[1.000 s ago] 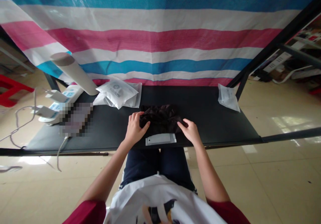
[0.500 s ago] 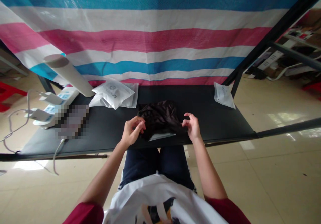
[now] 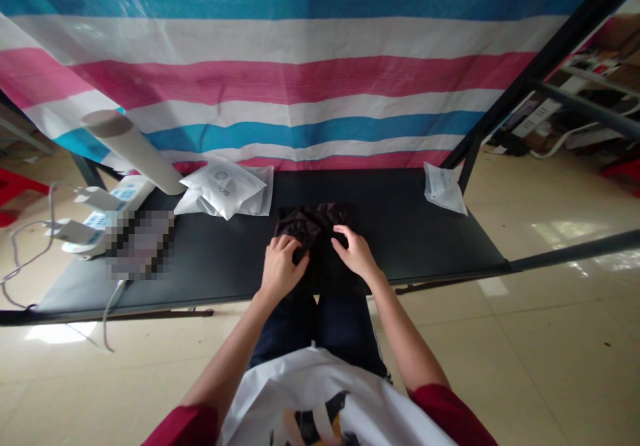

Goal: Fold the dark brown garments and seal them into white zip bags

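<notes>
A dark, thin piece of fabric (image 3: 325, 226), possibly a garment, lies crumpled on the black bench top in front of me. Its near part falls over the front edge toward my lap. My left hand (image 3: 283, 264) rests on the fabric's left side, fingers bent over it and thumb held apart. On the right side, my right hand (image 3: 354, 251) touches or hovers just above the cloth, with thumb and fingers apart. What lies under the fabric is hidden.
White printed pouches (image 3: 225, 189) lie at the back left, beside a leaning pale bottle (image 3: 135, 153). Further left are a power strip (image 3: 127, 193) with chargers and a blurred phone-like object (image 3: 140, 245) on a cable. Another white pouch (image 3: 445, 188) stands at the right end.
Both hands have moved inward over the fabric. The cloth has been drawn toward me and now drapes past the front edge, covering the white piece that showed beneath it.
</notes>
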Demonstrator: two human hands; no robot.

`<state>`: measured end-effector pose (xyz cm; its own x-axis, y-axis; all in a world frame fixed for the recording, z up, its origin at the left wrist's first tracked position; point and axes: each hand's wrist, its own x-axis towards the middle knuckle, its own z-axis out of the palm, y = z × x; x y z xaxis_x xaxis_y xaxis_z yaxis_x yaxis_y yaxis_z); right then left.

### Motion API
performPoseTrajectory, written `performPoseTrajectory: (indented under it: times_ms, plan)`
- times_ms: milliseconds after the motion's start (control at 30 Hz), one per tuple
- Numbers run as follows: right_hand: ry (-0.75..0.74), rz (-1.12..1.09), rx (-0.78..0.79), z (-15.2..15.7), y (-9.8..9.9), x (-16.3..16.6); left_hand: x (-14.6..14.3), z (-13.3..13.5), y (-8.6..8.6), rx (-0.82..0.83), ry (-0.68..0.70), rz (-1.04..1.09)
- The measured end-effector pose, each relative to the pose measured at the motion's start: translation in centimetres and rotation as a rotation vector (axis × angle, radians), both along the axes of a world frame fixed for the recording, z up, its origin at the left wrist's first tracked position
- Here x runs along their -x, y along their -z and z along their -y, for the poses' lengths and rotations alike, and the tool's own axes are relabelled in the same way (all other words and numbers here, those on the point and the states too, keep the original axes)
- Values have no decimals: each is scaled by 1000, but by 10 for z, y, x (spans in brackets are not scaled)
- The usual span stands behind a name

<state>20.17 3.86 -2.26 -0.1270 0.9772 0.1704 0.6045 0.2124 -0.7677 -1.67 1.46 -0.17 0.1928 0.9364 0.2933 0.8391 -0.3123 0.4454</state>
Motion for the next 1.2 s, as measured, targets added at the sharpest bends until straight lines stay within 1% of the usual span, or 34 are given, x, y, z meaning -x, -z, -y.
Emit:
performPoseTrajectory:
  times_ms: [67, 133, 167, 233, 267, 300, 333, 400, 467, 533, 633, 733, 800, 1067, 1200]
  plan:
    - [41, 114, -37, 1, 2, -6, 28, 2, -4, -33, -231, 15]
    - [71, 193, -64, 0, 3, -12, 58, 9, -7, -19, -460, -47]
    - [76, 219, -73, 0, 2, -14, 70, 13, -8, -1, -542, -85]
    - [67, 247, -84, -2, 1, -17, 86, 22, -10, 15, -622, -143]
    - [59, 254, -89, -3, 0, -17, 88, 25, -11, -1, -617, -153]
    - [51, 260, -96, -3, 0, -16, 88, 27, -12, -29, -583, -147]
    - [41, 267, -108, -4, -1, -16, 84, 27, -13, -62, -522, -128]
    - [12, 299, -132, -3, -1, -13, 71, 22, -16, -106, -358, -81]
    - [-37, 360, -139, -1, 1, -11, 58, 12, -15, -93, -202, -75]
    - [-86, 430, -129, 1, 5, -11, 49, 0, -8, -38, -93, -115]
    - [-119, 495, -116, 3, 10, -11, 49, -14, 9, 63, 4, -187]
    - [-126, 513, -116, 1, 12, -12, 56, -18, 22, 112, 34, -238]
    - [-127, 510, -115, 0, 12, -12, 60, -17, 24, 114, 29, -259]
    - [-90, 416, -156, -3, 13, -16, 60, -16, 23, 89, 17, -261]
    - [-39, 295, -190, -4, 15, -21, 65, -21, 17, 58, 58, -206]
